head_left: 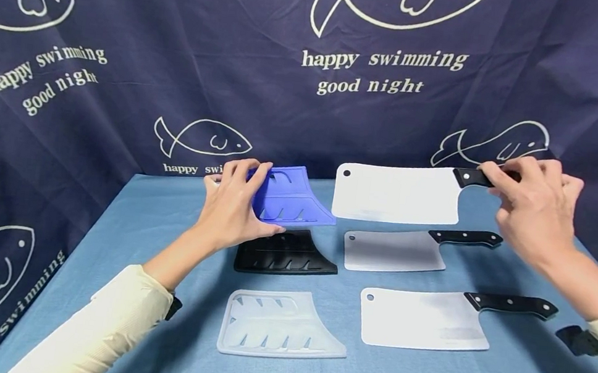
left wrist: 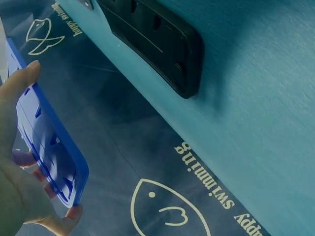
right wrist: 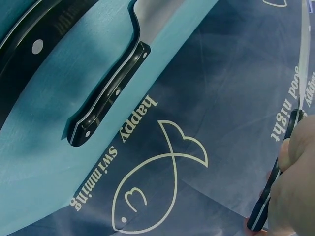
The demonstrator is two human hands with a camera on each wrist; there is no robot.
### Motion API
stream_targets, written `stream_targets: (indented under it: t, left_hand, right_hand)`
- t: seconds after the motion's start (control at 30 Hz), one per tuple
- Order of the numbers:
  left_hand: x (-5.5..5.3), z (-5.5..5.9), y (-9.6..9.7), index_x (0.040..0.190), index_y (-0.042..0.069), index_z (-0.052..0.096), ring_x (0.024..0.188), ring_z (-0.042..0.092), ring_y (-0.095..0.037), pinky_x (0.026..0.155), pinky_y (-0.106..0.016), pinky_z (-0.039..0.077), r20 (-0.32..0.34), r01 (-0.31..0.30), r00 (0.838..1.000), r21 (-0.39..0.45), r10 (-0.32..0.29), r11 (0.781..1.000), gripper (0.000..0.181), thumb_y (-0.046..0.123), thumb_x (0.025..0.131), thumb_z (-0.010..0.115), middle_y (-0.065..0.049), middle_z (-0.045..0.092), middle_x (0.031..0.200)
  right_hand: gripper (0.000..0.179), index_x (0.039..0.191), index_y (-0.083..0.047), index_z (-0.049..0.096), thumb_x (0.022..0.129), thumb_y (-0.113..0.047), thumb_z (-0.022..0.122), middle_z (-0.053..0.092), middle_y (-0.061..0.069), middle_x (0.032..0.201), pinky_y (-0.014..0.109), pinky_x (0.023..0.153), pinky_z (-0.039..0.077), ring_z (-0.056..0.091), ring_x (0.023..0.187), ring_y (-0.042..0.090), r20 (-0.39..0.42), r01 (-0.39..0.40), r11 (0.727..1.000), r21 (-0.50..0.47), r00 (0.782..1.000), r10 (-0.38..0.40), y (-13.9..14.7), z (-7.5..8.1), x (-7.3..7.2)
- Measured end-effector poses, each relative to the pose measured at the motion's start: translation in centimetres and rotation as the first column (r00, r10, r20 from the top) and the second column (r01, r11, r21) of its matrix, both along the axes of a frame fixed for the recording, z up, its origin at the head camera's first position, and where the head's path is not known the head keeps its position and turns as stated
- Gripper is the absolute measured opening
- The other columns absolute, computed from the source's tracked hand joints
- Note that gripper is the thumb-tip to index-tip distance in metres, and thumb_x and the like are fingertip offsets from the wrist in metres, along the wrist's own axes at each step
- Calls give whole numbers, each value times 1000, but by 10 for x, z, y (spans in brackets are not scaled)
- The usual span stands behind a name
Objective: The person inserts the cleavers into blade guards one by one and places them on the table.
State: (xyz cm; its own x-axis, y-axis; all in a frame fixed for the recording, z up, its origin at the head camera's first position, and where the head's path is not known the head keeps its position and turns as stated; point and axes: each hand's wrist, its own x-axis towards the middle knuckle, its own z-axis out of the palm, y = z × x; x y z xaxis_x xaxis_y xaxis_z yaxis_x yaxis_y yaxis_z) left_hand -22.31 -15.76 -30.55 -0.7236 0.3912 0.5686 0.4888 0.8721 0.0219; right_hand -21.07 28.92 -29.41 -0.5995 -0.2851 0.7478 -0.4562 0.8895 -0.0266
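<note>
My left hand [head_left: 232, 206] grips a blue blade sheath [head_left: 294, 198] by its wide end, thumb on one long edge and fingers on the other. In the left wrist view the blue sheath [left wrist: 49, 142] hangs well off the cloth. My right hand [head_left: 537, 209] holds a cleaver [head_left: 396, 193] by its black handle, the broad blade pointing left toward the sheath's narrow end, a small gap apart. The right wrist view shows fingers round the handle [right wrist: 268, 196]. Below the left hand lies a black blade sheath [head_left: 287, 253]; below the raised cleaver lies a second cleaver [head_left: 394, 252].
A translucent white blade sheath [head_left: 281, 327] and a third cleaver [head_left: 422, 320] lie nearest on the blue tablecloth [head_left: 171, 357]. Behind the table's back edge hangs a dark blue curtain [head_left: 235, 67] with white fish drawings and lettering.
</note>
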Motion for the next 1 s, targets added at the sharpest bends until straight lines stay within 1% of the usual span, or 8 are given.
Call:
stream_targets:
  t: [0.1, 0.37, 0.53, 0.67, 0.83, 0.9, 1.0]
  left_hand:
    - [1, 1, 2, 139, 15, 47, 119, 39, -34, 78, -58, 32, 1, 5, 1000, 8, -5, 1000, 111, 62, 47, 85, -11, 48, 127]
    - [2, -3, 6, 138, 14, 48, 118, 39, -34, 78, -58, 33, 24, 17, 1000, 24, -17, 1000, 110, 61, 45, 86, -11, 48, 127]
    - [3, -1, 15, 137, 13, 49, 117, 39, -33, 78, -58, 32, 14, 44, 999, 3, -44, 999, 110, 62, 46, 86, -11, 48, 127]
    - [4, 0, 21, 137, 12, 50, 117, 38, -33, 77, -58, 32, 8, 58, 998, -19, -57, 998, 110, 61, 45, 87, -11, 48, 127]
    - [6, 1, 29, 136, 11, 51, 116, 39, -33, 75, -58, 33, -2, 74, 997, -34, -74, 997, 110, 61, 45, 87, -12, 48, 126]
    - [7, 1, 34, 136, 11, 51, 117, 39, -33, 76, -58, 32, 2, 63, 998, -25, -63, 998, 110, 60, 45, 87, -12, 48, 126]
    - [9, 1, 41, 136, 10, 52, 117, 39, -33, 76, -59, 32, 11, 28, 1000, -4, -28, 1000, 109, 58, 45, 88, -12, 49, 126]
  right_hand:
    - [57, 124, -10, 61, 73, 10, 44, 50, 23, 106, 64, 77, 21, 38, 99, 48, -13, -17, 1000, -2, 1000, 17, 0, 0, 1]
    - [56, 121, -11, 61, 72, 11, 46, 49, 22, 105, 64, 76, 20, 37, 97, 47, -2, -27, 1000, 7, 1000, 27, -3, -3, 4]
    - [54, 120, -11, 61, 73, 13, 49, 49, 22, 103, 65, 76, 20, 38, 94, 46, -12, -42, 998, 45, 999, 43, -14, -3, 6]
    - [55, 118, -13, 61, 72, 15, 54, 50, 21, 102, 64, 76, 21, 38, 93, 45, -14, -47, 998, 48, 999, 48, -24, -4, 6]
    - [47, 115, -16, 60, 76, 9, 62, 50, 18, 101, 63, 73, 21, 39, 91, 43, -22, -49, 996, 71, 998, 51, -38, -6, 3]
    - [44, 115, -16, 60, 78, 7, 62, 51, 17, 100, 62, 72, 21, 40, 90, 43, -33, -48, 996, 73, 998, 50, -45, -6, 2]
    - [44, 114, -17, 61, 77, 7, 63, 52, 16, 99, 61, 72, 22, 40, 88, 42, -50, -44, 997, 63, 998, 47, -59, -7, 1]
